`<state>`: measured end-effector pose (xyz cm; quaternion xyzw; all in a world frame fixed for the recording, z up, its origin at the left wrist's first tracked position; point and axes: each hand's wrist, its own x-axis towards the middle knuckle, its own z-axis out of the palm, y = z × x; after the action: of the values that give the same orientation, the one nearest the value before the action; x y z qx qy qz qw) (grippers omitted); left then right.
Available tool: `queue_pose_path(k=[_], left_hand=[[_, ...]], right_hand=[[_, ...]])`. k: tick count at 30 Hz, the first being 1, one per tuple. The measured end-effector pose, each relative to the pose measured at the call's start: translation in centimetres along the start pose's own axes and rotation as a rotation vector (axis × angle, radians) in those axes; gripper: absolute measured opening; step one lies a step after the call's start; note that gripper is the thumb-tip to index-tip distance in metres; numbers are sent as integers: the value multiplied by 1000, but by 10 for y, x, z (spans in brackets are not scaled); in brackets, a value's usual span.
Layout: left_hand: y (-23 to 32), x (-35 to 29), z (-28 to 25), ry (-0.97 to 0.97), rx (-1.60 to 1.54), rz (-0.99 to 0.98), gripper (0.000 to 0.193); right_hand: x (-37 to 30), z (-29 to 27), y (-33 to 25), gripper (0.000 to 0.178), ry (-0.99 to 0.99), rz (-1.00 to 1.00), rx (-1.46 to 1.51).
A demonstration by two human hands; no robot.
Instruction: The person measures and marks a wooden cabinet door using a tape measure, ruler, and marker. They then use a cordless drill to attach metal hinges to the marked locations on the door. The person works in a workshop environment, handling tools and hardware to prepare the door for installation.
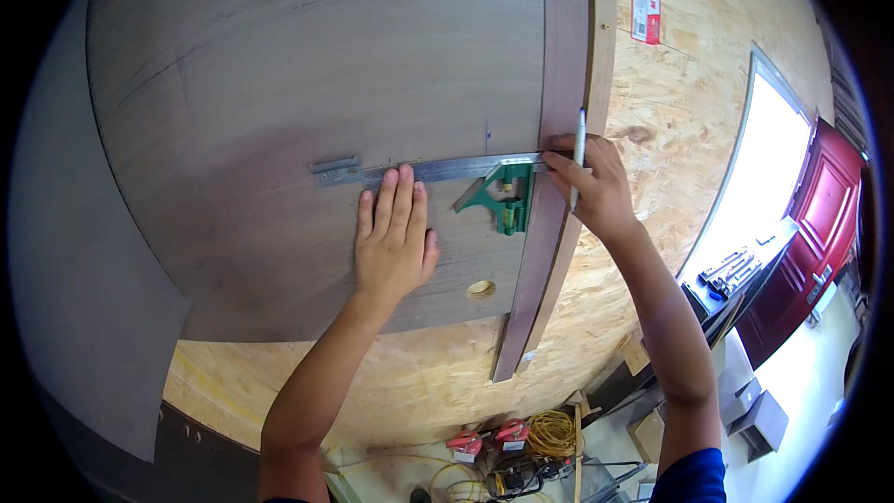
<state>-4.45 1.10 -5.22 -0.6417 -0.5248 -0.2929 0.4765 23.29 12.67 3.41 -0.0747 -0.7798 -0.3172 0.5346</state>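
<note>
Head view: saw the left grip (391, 247) released and spread flat, palm down on a grey-brown panel (270, 251), grasping nothing. Noted fingers stretched close together, thumb slightly apart, fingertips laid over the steel rule (456, 169) near its left end. Found the right grip (598, 191) partly closed, grasping a slim pale pen (579, 144) with its tip upward, fingertips meeting the rule's right end. Could not tell the exact pinch there, with the far end hidden behind the fingers.

Saw the rule lying across the panel, almost level, rising slightly to the right. Noticed a green square head (511, 212) under its right part, close beside a flat brown strip (565, 47). Spotted a metal fitting (335, 170) at the rule's left end; could not tell touching from just apart. Picked out a short blue mark (489, 135) above the rule and a round hole (480, 290) below the square head.

Beyond the strip, made out a pale batten (601, 37) and a chipboard wall (689, 93), partly blocked by the right forearm (675, 317). Farther right, observed a bright window (759, 149), small tools (731, 272) near it and a dark red door (829, 205). At the bottom, glimpsed a coiled yellow hose (552, 435) beside two red objects (512, 430), too small to identify.
</note>
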Motion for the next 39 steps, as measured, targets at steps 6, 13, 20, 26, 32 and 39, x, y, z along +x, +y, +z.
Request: queue_pose_path(k=[6,13,20,26,32,39], left_hand=[[1,0,1,-13,-5,-8,75],[1,2,-2,-35,-31,-25,76],[3,3,-18,39,-184,41,67],[25,-9,-54,360,-447,42,35],[52,11,-36,-206,-1766,-935,40],[61,51,-16,-246,-1756,-1011,41]], right_hand=[[-2,5,1,28,-41,43,118],[-11,9,7,26,-8,25,178],[-15,-7,3,25,16,32,235],[-5,-20,-12,20,-4,76,286],[-9,-4,-11,19,-35,145,310],[-6,9,-8,22,-1,5,108]])
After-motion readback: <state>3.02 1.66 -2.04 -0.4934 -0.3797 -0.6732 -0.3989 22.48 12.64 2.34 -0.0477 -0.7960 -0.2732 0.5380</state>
